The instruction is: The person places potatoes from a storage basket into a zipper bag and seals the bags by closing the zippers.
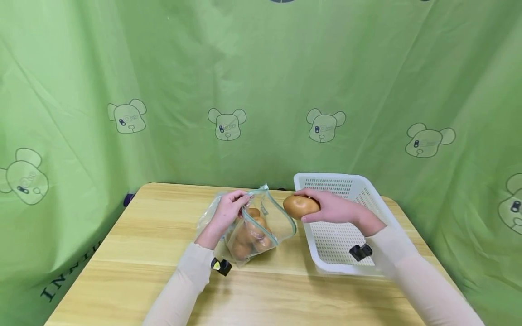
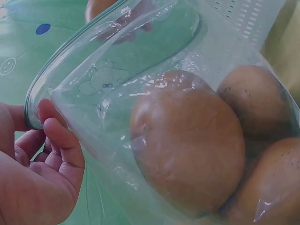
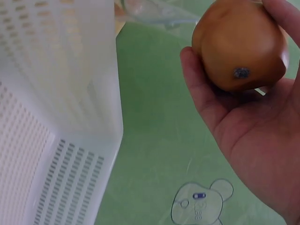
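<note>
My left hand [image 1: 229, 211] pinches the rim of a clear zip bag [image 1: 281, 222] with a green-edged mouth, which gapes toward the right. Inside the bag lie several brown potatoes [image 1: 241, 250]; the left wrist view shows them large through the plastic, one potato [image 2: 187, 143] in front. My right hand [image 1: 332, 207] grips another potato [image 1: 301, 207] just right of the bag's mouth, over the near-left rim of the white basket. Seen from the right wrist, thumb and fingers wrap this potato [image 3: 239, 44], and a dark spot shows on its end.
The white perforated basket [image 1: 316, 253] stands on the right of the wooden table [image 1: 134, 253], and its visible floor is bare. More clear plastic [image 1: 209, 210] lies behind the left hand. A green curtain [image 1: 261, 68] with bear heads hangs around the table.
</note>
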A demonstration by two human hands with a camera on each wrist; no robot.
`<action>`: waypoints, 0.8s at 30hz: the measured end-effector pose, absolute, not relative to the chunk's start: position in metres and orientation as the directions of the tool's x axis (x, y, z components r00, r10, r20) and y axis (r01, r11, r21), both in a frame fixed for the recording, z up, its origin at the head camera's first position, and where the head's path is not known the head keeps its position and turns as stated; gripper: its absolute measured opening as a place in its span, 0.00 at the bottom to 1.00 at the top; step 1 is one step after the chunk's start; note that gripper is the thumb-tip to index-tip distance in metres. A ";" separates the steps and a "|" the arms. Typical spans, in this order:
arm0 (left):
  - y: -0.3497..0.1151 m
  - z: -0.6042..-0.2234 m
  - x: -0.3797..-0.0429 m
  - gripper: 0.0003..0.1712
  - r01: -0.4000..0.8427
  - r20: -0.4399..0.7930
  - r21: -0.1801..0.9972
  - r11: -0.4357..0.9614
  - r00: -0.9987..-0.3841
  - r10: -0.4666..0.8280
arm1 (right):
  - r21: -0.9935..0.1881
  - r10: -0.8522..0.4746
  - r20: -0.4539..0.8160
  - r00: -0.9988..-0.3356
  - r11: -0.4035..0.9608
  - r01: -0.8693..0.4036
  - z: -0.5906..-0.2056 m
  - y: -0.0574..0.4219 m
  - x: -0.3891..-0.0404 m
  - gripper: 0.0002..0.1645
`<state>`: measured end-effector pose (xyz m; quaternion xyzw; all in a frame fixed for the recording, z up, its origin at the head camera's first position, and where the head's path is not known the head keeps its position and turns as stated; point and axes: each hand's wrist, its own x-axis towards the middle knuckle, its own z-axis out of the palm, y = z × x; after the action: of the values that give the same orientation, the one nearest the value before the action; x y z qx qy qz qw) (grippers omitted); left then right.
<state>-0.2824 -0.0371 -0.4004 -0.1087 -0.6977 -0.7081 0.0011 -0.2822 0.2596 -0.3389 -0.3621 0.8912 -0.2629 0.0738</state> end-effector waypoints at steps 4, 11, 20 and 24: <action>-0.036 -0.400 -0.283 0.10 0.161 0.163 0.987 -0.023 -0.976 0.148 | -0.558 -0.700 0.052 -0.712 0.571 -0.602 -0.342 0.247 -0.281 0.38; -0.035 -0.400 -0.285 0.11 0.177 0.179 0.984 -0.024 -0.973 0.143 | -0.568 -0.725 0.040 -0.687 0.550 -0.613 -0.353 0.226 -0.284 0.37; -0.033 -0.400 -0.284 0.11 0.169 0.171 0.985 -0.027 -0.974 0.145 | -0.516 -0.708 0.024 -0.706 0.596 -0.615 -0.364 0.201 -0.284 0.36; -0.032 -0.400 -0.284 0.11 0.177 0.180 0.984 -0.033 -0.972 0.150 | -0.466 -0.693 0.083 -0.717 0.609 -0.642 -0.371 0.193 -0.286 0.34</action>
<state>-0.2838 -0.0323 -0.3996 -0.1176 -0.6952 -0.7091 0.0097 -0.2859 0.1927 -0.3707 -0.3727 0.8953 -0.2380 0.0530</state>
